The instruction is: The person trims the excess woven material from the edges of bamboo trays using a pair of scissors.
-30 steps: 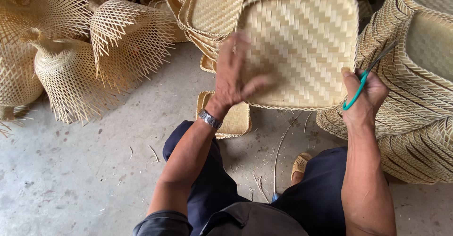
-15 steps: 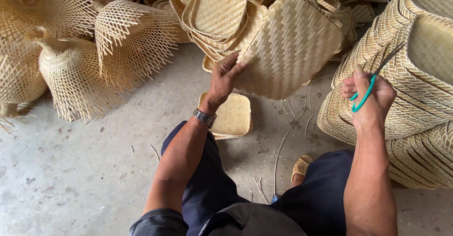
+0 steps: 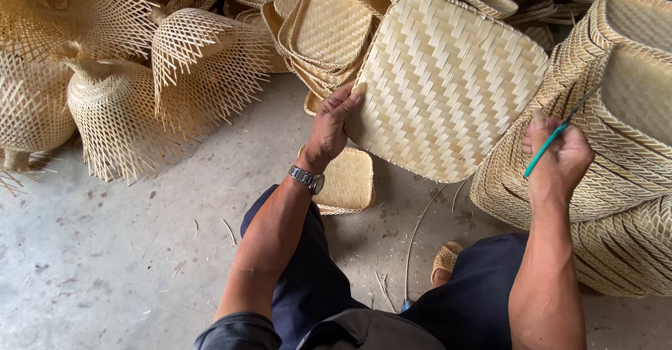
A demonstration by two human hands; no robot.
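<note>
- Nearest the camera, the person sits low over a concrete floor (image 3: 105, 266) strewn with thin bamboo slivers, knees in dark trousers, one sandalled foot (image 3: 446, 260) showing between them.
- The left hand (image 3: 332, 127), a metal wristwatch (image 3: 308, 178) on its wrist, grips the near-left rim of a square woven bamboo tray (image 3: 448, 87). Its fingers (image 3: 344, 103) are curled over the edge with the thumb at the rim, clamped on the tray and holding it tilted up, its base turned toward the viewer.
- The right hand (image 3: 560, 157) is clenched into a fist around scissors (image 3: 556, 136) with teal handles, the dark blades pointing up and to the right. It is apart from the tray, just off its right edge.
- To do this handling well, I judge the left grip should stay firm at the rim so the tray does not swing, and the scissor tips should be kept clear of the weave and of the holding hand until a stray strand is picked out.
- Below the tray, a smaller woven tray (image 3: 346, 182) lies on the floor by the left wrist.
- To the right stands a tall stack of rimmed baskets (image 3: 623, 140); behind the tray is a pile of similar trays (image 3: 329, 28).
- Farthest left are unfinished baskets (image 3: 203, 59) with loose splayed strips.
</note>
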